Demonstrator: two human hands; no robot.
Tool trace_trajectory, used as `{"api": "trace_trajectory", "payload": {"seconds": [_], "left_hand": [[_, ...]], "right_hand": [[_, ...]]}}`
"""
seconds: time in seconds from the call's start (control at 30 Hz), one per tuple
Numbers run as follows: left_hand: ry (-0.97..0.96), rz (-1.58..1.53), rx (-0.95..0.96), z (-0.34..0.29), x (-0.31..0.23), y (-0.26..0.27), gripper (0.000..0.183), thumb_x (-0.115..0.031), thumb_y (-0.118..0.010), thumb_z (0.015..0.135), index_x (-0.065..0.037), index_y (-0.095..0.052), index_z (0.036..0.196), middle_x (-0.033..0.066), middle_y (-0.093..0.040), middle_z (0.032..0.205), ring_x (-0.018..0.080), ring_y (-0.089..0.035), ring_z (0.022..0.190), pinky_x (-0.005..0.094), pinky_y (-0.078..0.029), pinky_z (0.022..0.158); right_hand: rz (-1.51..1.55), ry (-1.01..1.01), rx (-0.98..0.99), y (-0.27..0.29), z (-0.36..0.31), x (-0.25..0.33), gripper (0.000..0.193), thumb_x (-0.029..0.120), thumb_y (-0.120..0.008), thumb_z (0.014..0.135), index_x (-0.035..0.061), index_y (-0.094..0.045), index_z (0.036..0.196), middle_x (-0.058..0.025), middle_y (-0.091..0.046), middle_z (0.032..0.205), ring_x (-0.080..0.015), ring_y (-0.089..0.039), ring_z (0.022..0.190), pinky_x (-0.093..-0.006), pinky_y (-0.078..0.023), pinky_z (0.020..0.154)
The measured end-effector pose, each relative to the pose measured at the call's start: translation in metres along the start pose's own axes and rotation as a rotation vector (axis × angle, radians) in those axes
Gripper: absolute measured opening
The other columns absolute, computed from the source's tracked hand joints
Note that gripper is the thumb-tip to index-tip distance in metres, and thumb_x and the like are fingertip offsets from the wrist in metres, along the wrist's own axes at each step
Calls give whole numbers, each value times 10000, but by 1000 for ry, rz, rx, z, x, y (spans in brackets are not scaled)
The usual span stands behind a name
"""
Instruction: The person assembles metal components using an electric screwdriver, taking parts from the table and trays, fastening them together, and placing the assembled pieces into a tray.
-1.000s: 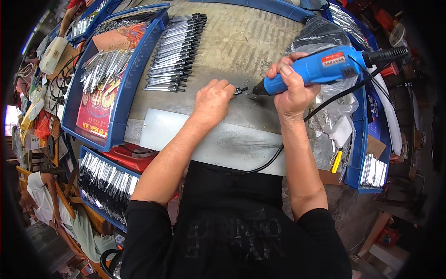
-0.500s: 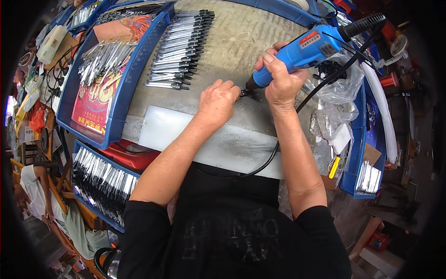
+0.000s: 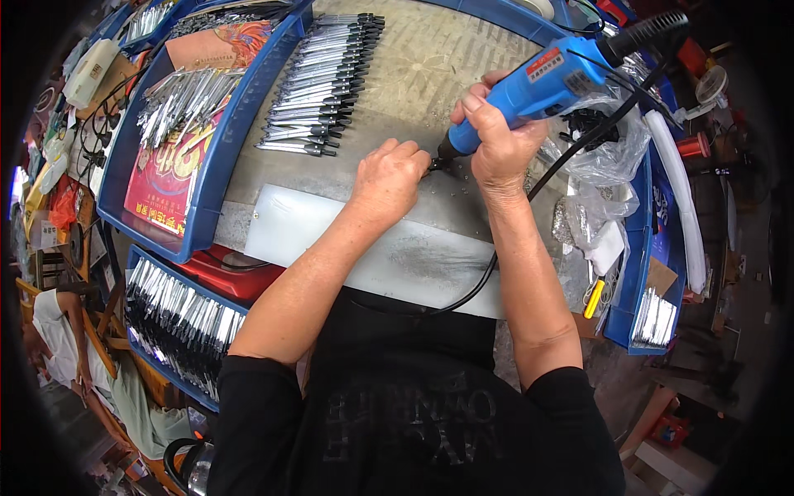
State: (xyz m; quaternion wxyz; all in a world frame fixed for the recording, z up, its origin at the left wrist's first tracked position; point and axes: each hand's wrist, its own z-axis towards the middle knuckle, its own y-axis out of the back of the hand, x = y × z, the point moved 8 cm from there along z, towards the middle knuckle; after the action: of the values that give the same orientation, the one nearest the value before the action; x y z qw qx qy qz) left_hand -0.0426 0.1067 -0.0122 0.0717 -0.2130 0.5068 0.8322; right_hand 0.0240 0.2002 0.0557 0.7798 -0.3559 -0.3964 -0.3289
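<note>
Blue plastic is dominating my remote feed; which hand is gripping that power tool?

"I'm seeing the right hand clasping it, thumb and fingers wrapping around the body."

"And the left hand?"

"It's curling knuckles-up, apparently pinching a small dark piece at the fingertips. Its own knuckles are hiding the grip, so I'm not swearing to it."

"Why is the tool leaning like that?"

"I'm guessing the slant is bringing its dark nose to the piece, with the left hand probably steadying it. The cable is running from the rear and under the right forearm, clear of the tip."

"So where is the piece sitting?"

"Between the hands, just right of the left fingertips, right at the nose. I'm unable to tell whether it's touching the tabletop. Beyond the left hand, silver-and-black pens are lying side by side near the blue tray, presumably for tidiness and easy reach."
</note>
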Motion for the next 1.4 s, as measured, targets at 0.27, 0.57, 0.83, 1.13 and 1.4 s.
{"api": "trace_trajectory", "payload": {"seconds": [0.27,0.57,0.83,1.13,1.4], "left_hand": [[24,3,46,3,1,-3,91,12,-539,624,-68,-569,655,41,-536,710,237,-534,734,359,-477,615],[41,-27,73,3,0,-4,116,22,-534,624,-64,-576,689,46,-540,734,245,-536,752,367,-484,631],[-31,-6,43,3,-7,2,42,-37,-549,696,-45,-525,728,72,-522,740,262,-525,762,386,-459,646],[70,55,-90,-31,-14,76,148,-11,-525,719,-9,-519,867,123,-490,755,293,-559,675,388,-466,577],[324,-126,-363,-152,42,194,298,1,-590,701,-19,-573,998,162,-585,814,313,-585,746,342,-468,639]], "right_hand": [[-243,60,88,-21,6,-10,212,-5,-620,674,-22,-514,857,-63,-545,694,-128,-541,513,-253,-442,463],[-238,-24,118,-24,11,-13,231,20,-633,682,-26,-509,872,-50,-548,689,-119,-542,521,-247,-449,481],[74,64,-75,3,-25,16,352,-7,-658,673,-13,-477,974,-32,-531,707,-97,-512,586,-221,-432,530],[448,59,65,38,-20,42,332,50,-533,700,50,-437,1018,-84,-499,757,-214,-495,638,-374,-422,642],[367,0,-45,100,2,4,245,135,-518,742,47,-418,948,-84,-463,709,-209,-432,664,-382,-380,694]]}}
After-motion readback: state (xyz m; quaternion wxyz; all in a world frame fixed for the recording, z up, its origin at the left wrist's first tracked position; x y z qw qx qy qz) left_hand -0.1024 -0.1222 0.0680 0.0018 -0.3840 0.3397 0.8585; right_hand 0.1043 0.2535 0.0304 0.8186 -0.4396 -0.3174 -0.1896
